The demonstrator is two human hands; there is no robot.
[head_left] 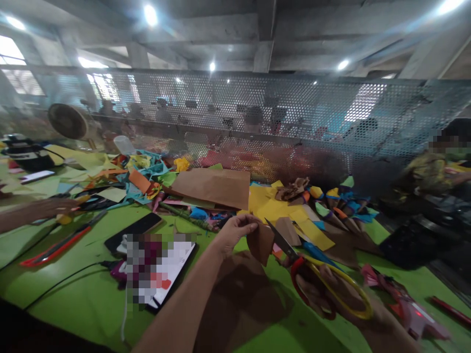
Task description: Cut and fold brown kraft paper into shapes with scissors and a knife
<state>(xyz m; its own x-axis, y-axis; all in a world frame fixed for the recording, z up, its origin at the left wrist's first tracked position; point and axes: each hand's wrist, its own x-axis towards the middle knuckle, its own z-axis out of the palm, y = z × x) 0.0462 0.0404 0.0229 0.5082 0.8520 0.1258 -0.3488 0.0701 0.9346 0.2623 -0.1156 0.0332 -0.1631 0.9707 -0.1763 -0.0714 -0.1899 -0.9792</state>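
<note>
My left hand point(235, 234) pinches the top edge of a small piece of brown paper point(260, 243) above the green table. In my right hand point(324, 289) is a pair of scissors point(333, 277) with one red and one yellow handle loop. The dark blades are parted and point up and left, beside the right edge of the paper. Whether the blades touch it I cannot tell. Below both hands lies a larger brown sheet point(239, 304), partly in shadow.
Colored paper scraps point(143, 171) and a brown sheet point(217, 186) lie along the back. A phone point(134, 231) and a tablet-like screen point(172, 274) are at left, near a red utility knife point(59, 245) and another person's hand point(62, 208). A pink glue gun point(412, 304) lies at right.
</note>
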